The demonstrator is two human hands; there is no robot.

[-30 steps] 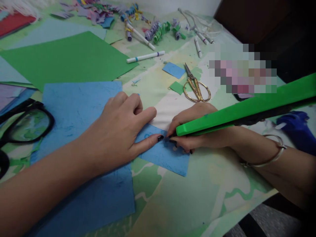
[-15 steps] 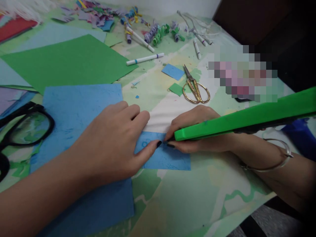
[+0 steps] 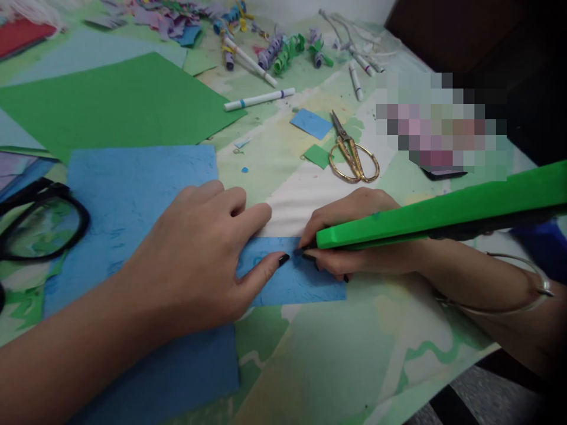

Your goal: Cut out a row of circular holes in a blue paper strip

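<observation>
Blue card (image 3: 296, 286) is being pinned under the half-spread left hand (image 3: 206, 251). Above, the right hand's (image 3: 361, 208) tool (image 3: 425, 218) is being pinched.

the small blue sheet (image 3: 287, 286) under the left hand (image 3: 199, 260) has been turned: a second ago its lower edge slanted down toward the right hand (image 3: 376, 262), and now that edge runs nearly level. the left hand has drawn back slightly toward the person, so the blue scrap (image 3: 245, 170) just beyond its knuckles shows whole instead of mostly hidden. past the right hand, the green tool (image 3: 443, 213) has its outer end lower, covering more of the blue object (image 3: 543, 249) behind it. the bracelet (image 3: 547, 289) appears farther from the right hand.
</observation>
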